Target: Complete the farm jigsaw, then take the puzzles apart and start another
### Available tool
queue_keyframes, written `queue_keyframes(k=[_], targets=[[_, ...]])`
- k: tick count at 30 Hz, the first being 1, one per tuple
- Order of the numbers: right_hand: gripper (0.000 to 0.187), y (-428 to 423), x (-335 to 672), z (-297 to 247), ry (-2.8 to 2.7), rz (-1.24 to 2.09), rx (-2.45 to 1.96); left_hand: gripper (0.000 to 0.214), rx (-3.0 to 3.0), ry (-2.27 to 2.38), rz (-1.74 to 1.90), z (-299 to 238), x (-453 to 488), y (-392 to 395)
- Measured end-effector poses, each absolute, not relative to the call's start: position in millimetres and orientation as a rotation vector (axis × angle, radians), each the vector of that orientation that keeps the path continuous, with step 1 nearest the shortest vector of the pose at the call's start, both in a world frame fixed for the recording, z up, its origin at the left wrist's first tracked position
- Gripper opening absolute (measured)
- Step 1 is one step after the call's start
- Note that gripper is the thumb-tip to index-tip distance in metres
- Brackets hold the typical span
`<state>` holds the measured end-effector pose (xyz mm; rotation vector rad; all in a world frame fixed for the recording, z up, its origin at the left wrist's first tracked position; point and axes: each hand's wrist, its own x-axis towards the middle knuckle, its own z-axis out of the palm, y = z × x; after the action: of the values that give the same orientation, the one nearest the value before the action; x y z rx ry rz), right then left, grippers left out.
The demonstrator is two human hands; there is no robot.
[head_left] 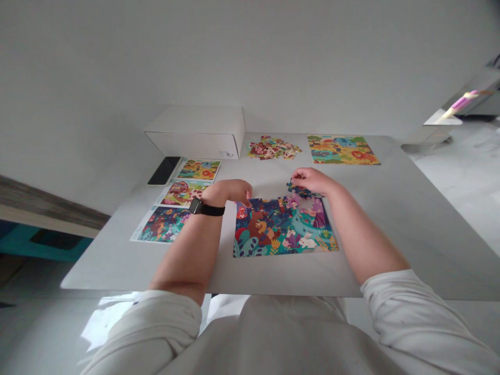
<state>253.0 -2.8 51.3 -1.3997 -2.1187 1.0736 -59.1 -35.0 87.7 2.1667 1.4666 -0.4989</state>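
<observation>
1. Cardboard jigsaw pieces in teal, purple and orange make up the partly built puzzle [285,229] at lower centre of the pale tabletop [406,229]. Its lower and left areas are filled with leaves, a bear and a white rabbit, while its upper edge is ragged.

2. Your right hand [314,180] is at the puzzle's upper right edge, with its fingers curled and apparently pinching a dark blue jigsaw piece [294,184]. The hand hides how much of the piece is gripped. A light pinch, with the piece held flat, should make it easier to feel whether its edges seat.

3. Your left hand [227,191] is over the puzzle's upper left edge, its fingers loose and pointing down, not clenched. Nothing shows in its grasp. Steadying the edge there with gentle pressure should stop joined pieces from sliding.

4. Check the piece's colours against the dark printed picture [162,224] at left, which seems to match the puzzle, rather than forcing a fit.

5. Keep the black wristwatch [201,207] on your left wrist raised so that it doesn't drag across the joined pieces.

6. The loose puzzle pieces [273,148] lie heaped at top centre, between the white cardboard box [195,133] at upper left and the lion puzzle [342,150] at upper right.
</observation>
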Motion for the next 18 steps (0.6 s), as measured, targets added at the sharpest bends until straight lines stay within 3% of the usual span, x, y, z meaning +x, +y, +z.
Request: queue_keyframes(k=[5,11,14,18], targets=[[0.02,-0.1,259.8,51.4,-2.036,1.21,-1.36,0.037,2.085,1.347,-0.317,89.3,-74.5,-31.7],[0.017,-12.5,238.2,50.9,-2.4,0.654,-1.416,0.036,2.028,1.229,-0.13,97.1,-86.4,-30.3],[0.028,-27.4,215.3,49.7,-2.538,0.626,-1.302,0.036,2.014,1.19,-0.052,99.2,-82.8,-34.0],[0.029,-42.6,194.9,48.6,-2.751,0.56,-1.218,0.037,2.021,1.216,0.018,91.4,-72.0,-33.2]])
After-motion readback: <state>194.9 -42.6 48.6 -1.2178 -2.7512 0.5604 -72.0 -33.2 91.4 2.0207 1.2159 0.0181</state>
